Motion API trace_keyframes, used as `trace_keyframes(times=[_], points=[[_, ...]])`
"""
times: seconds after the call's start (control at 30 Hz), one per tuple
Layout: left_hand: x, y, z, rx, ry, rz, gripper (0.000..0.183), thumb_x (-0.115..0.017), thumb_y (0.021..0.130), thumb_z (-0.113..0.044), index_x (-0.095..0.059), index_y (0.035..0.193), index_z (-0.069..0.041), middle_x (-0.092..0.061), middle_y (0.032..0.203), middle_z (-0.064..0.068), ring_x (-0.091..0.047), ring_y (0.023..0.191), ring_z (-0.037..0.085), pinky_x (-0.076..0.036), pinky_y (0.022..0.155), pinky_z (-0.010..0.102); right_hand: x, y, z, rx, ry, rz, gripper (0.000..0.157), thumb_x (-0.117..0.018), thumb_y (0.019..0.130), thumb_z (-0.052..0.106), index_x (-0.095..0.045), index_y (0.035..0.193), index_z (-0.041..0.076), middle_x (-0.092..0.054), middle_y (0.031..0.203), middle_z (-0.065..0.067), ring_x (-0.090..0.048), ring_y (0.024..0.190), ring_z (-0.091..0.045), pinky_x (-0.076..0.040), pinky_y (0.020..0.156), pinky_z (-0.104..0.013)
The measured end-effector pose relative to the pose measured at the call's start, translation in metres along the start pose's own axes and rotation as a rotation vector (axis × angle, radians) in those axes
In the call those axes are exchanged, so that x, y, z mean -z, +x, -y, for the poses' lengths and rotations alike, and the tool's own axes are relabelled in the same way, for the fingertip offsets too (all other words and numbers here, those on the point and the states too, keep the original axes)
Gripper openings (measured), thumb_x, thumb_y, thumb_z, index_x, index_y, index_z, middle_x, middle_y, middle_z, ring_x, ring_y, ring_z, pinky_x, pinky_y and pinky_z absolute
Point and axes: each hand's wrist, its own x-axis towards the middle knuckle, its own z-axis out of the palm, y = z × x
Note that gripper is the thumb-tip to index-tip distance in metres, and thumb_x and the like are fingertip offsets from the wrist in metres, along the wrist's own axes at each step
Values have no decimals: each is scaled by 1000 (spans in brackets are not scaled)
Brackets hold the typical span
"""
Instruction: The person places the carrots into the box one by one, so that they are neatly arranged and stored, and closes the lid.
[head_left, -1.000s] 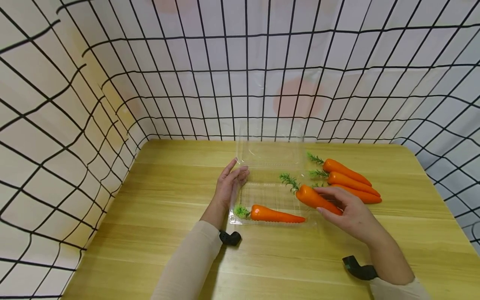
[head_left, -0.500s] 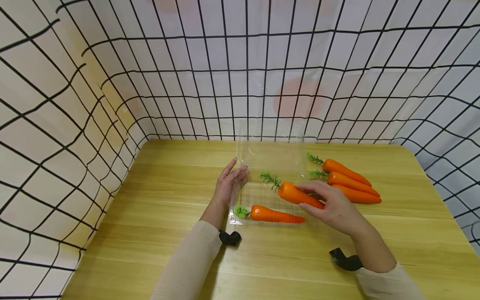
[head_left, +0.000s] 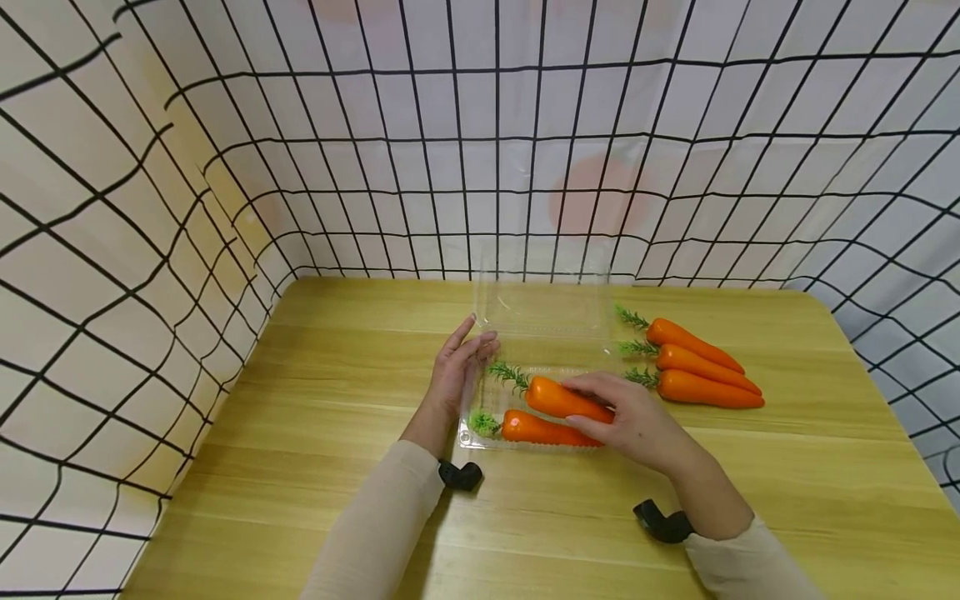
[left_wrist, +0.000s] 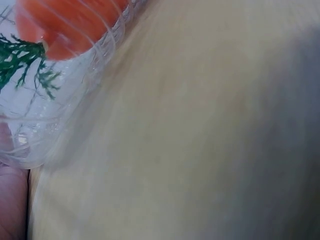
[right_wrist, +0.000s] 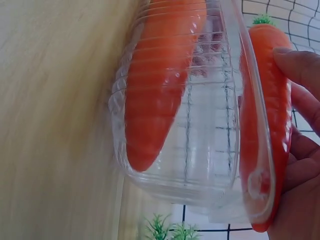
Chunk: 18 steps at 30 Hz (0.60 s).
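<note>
In the head view my right hand (head_left: 641, 421) grips an orange toy carrot (head_left: 557, 397) with green leaves, thumb on the near side and fingers on the far side. It holds this carrot tilted over a clear plastic clamshell box (head_left: 467, 438). Inside, along the box's front wall, lies another carrot (head_left: 528, 427). My left hand (head_left: 452, 371) rests against the box's left side, its fingers extended by the rim. The right wrist view shows the held carrot (right_wrist: 272, 100) above the rim, with the carrot inside (right_wrist: 155, 95) seen through the ribbed wall.
Three more carrots (head_left: 708, 389) lie side by side on the wooden table (head_left: 300, 417), right of the box. The box's clear lid (head_left: 543, 304) stands raised at the back. Black wire grid panels (head_left: 420, 192) enclose the table's back and sides.
My right hand has carried the carrot leftward and slightly down, from the box's right edge to over its middle. The rearmost part of the third loose carrot is uncovered. My left hand stays put.
</note>
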Motion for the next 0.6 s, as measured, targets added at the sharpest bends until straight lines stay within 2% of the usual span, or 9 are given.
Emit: trace_keyframes(times=[0.23,0.33,0.37,0.4,0.5,0.6], points=[[0,0,0,-24,21,3,52,-49,106,-9,-39,157,-12,-76,107,-8,-72,102,11,-28,127,41,-3,9,3,-6,32,38,44,-80,89,29,-69,131,26,-68,134,2,-64,122,-24,-53,103,-52],[1,0,1,-19,34,6,53,-48,106,-10,-38,158,-12,-76,107,-9,-72,103,10,-19,130,44,-5,12,3,1,40,54,44,-80,90,30,-68,132,26,-68,134,2,-64,121,-22,-53,103,-51],[1,0,1,-13,36,7,53,-49,106,-11,-37,158,-12,-76,108,-9,-72,103,10,-12,131,48,-5,14,3,4,36,56,44,-80,90,30,-68,132,26,-68,134,2,-65,120,-22,-53,103,-51],[1,1,1,-7,42,4,53,-49,106,-12,-37,158,-12,-76,108,-9,-72,103,9,-11,130,50,-6,15,3,7,29,58,44,-80,90,31,-68,132,26,-68,134,2,-65,120,-22,-54,102,-50],[1,1,0,15,43,-9,53,-51,106,-14,-39,158,-15,-76,109,-9,-72,103,9,-18,129,54,-9,19,3,18,19,67,44,-79,90,31,-69,132,25,-69,133,1,-65,119,-23,-54,101,-51],[0,1,-1,22,50,-24,52,-52,106,-15,-42,157,-18,-76,112,-7,-72,103,9,-41,119,48,-12,23,1,27,16,81,42,-78,91,30,-69,132,23,-69,132,-1,-66,119,-24,-54,101,-52]])
